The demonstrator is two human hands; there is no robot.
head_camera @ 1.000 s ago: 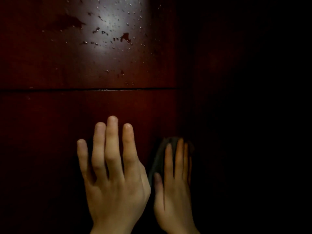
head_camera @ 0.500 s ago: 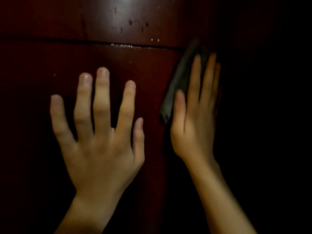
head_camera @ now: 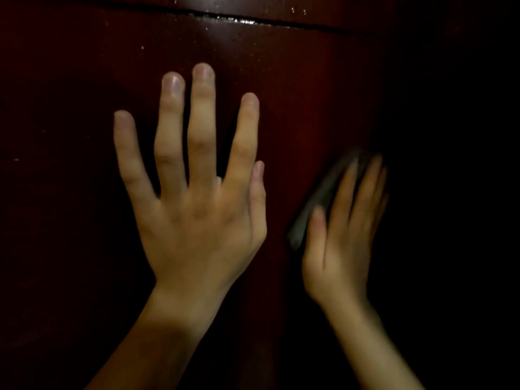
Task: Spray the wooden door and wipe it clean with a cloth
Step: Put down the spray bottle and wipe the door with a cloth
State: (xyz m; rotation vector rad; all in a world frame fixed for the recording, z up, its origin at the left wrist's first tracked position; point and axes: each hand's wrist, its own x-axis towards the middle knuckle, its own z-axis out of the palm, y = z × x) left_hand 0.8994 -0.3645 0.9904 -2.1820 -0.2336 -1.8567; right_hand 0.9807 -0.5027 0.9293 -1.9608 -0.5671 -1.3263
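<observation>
The dark red wooden door (head_camera: 304, 88) fills the view, close in front of me. My left hand (head_camera: 197, 209) lies flat on it with the fingers spread and straight. To its right, my right hand (head_camera: 343, 235) presses a grey cloth (head_camera: 318, 198) against the door with straight fingers; the hand is blurred. Only the cloth's left edge shows beside the thumb and forefinger; the remainder is under the palm. No spray bottle is in view.
A horizontal groove (head_camera: 253, 22) crosses the door near the top, with small shiny droplets along it. The door's right side and everything beyond it lie in deep shadow.
My right hand and the cloth slid up the door toward the groove, then back down. The view dropped, so the groove now sits near the top edge. My left hand stayed flat.
</observation>
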